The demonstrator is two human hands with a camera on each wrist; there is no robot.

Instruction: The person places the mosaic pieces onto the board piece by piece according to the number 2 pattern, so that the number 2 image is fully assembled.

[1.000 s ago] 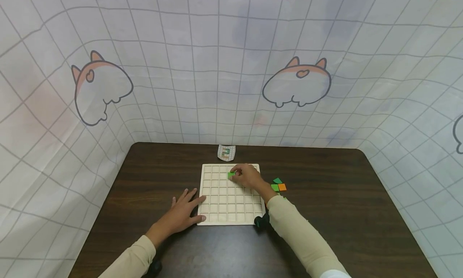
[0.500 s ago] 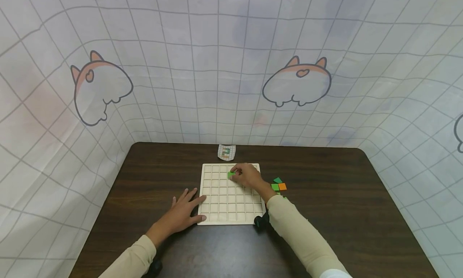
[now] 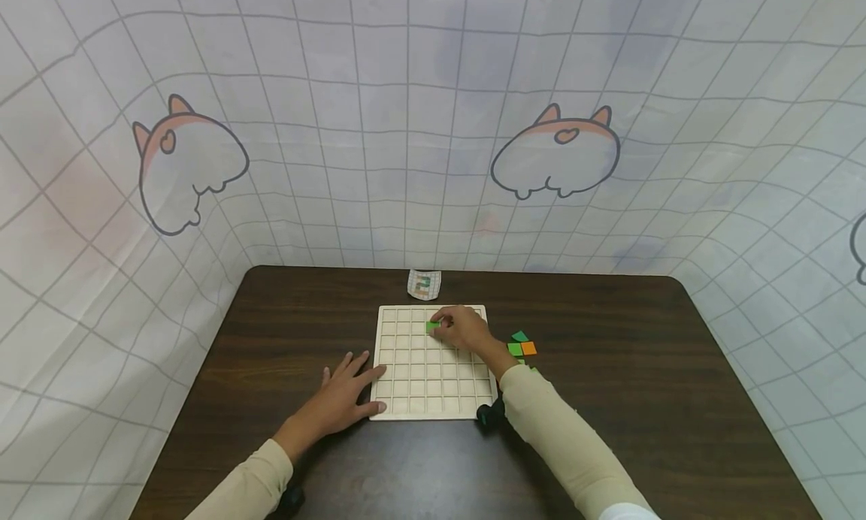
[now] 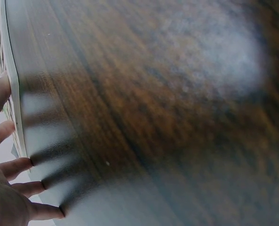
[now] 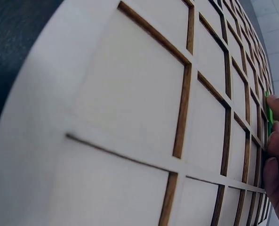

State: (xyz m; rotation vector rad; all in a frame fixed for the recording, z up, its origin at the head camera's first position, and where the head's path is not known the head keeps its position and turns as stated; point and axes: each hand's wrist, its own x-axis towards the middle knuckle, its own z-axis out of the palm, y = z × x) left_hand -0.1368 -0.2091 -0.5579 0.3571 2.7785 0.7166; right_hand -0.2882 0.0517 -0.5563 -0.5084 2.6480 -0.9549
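A cream grid board [image 3: 426, 391] with rows of square recesses lies on the dark wooden table. My right hand [image 3: 463, 329] is over its far part and pinches a green square tile [image 3: 431, 328] between thumb and finger, right at a recess. In the right wrist view, the tile [image 5: 269, 110] shows as a thin green edge under the fingertips [image 5: 272, 100]. Spread over the board's left edge, my left hand [image 3: 343, 401] rests with thumb and one finger on the rim and the other fingertips on the table, as the left wrist view [image 4: 10, 188] also shows.
Right of the board lie loose tiles: a dark green piece [image 3: 519, 337], a light green square [image 3: 515, 349] and an orange square [image 3: 529, 348], with more green partly behind the right forearm. A small paper card [image 3: 424, 285] with a coloured pattern lies beyond the board. A patterned curtain [image 3: 433, 167] encloses the table.
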